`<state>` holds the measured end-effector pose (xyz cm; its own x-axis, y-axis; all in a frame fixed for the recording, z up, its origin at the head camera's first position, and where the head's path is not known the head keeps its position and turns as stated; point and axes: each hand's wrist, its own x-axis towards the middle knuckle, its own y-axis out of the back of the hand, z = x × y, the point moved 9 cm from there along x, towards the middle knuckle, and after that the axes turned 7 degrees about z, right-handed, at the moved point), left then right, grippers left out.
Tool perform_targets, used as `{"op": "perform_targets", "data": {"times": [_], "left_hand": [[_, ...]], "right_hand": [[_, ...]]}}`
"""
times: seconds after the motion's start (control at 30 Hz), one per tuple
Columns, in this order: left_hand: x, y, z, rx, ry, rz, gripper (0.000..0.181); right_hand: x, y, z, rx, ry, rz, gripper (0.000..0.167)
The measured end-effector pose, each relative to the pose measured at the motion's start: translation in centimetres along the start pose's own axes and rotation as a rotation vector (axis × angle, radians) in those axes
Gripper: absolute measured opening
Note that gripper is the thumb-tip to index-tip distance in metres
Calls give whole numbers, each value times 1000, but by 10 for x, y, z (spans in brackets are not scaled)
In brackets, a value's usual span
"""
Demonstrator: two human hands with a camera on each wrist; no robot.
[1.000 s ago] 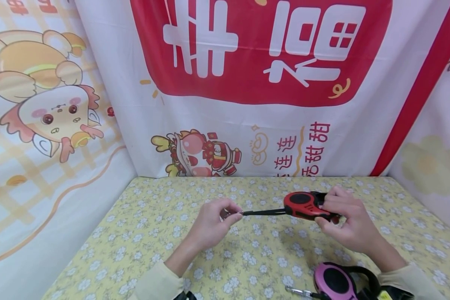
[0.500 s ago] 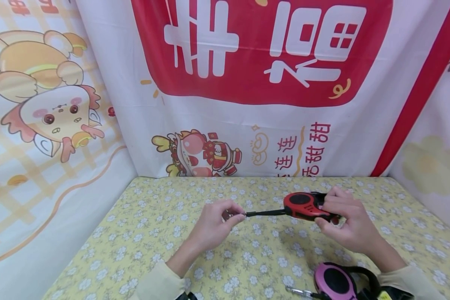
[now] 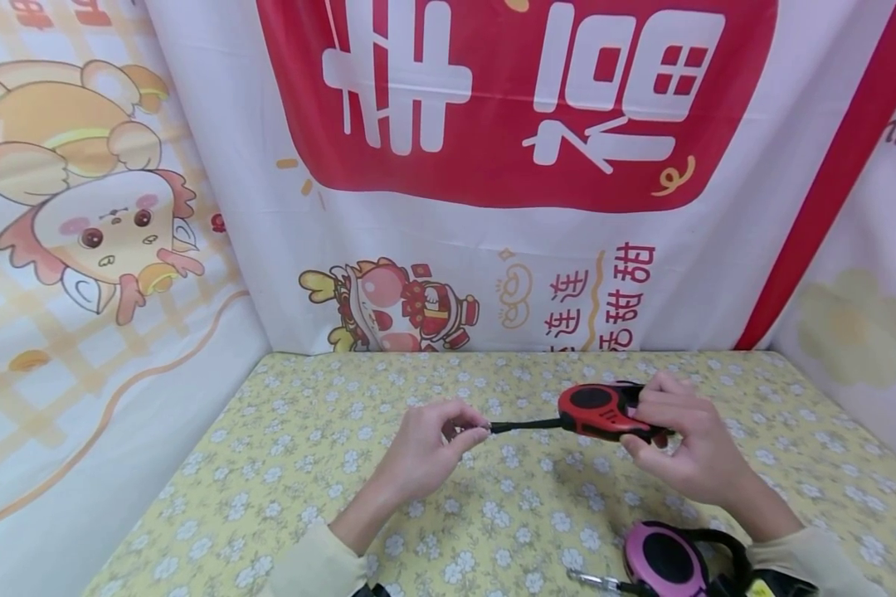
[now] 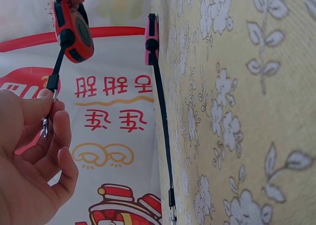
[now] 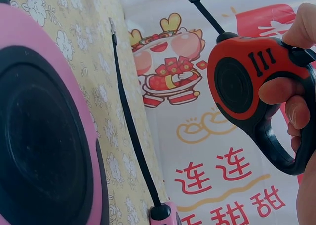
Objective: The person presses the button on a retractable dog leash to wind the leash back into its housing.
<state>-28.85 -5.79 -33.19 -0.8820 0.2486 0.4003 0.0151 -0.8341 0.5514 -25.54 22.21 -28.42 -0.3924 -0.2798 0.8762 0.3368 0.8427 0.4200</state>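
Note:
A red and black retractable dog leash (image 3: 593, 408) is held above the table in the head view. My right hand (image 3: 690, 435) grips its black handle, with the fingers through the loop in the right wrist view. Between the hands runs the short black strap (image 3: 526, 425), nearly level. My left hand (image 3: 429, 444) pinches the metal clip (image 4: 47, 126) at the strap's end with thumb and fingers. A pink and black retractable leash (image 3: 664, 560) lies near the front edge, below my right forearm, its metal clip (image 3: 597, 580) pointing left.
Flowered yellow cloth covers the table (image 3: 306, 464). A printed curtain (image 3: 493, 232) stands behind it, with others at both sides. In both wrist views, a pink leash (image 4: 152, 42) lies along the table with its black strap (image 5: 131, 121) drawn out.
The red leash and my right hand have shifted slightly left. My left hand has moved slightly right, so the strap between the hands is a little shorter. Both grips look unchanged.

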Motion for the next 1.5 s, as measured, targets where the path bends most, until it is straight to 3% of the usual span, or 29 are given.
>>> {"op": "perform_targets", "data": {"times": [0.17,0.93,1.3,1.5], "left_hand": [[0,-1,0,-10,-5,-10,7],[-1,-5,6,7,-45,-19,6],[-1,-7,8,-29,-54,-54,7],[-1,-6,9,-38,-49,-52,6]], "right_hand": [[0,-1,-1,19,23,26,42],[1,-9,-9,71,43,11,37],[1,-11,-13,76,21,-7,41],[1,-15,-14,40,-29,-51,42]]}}
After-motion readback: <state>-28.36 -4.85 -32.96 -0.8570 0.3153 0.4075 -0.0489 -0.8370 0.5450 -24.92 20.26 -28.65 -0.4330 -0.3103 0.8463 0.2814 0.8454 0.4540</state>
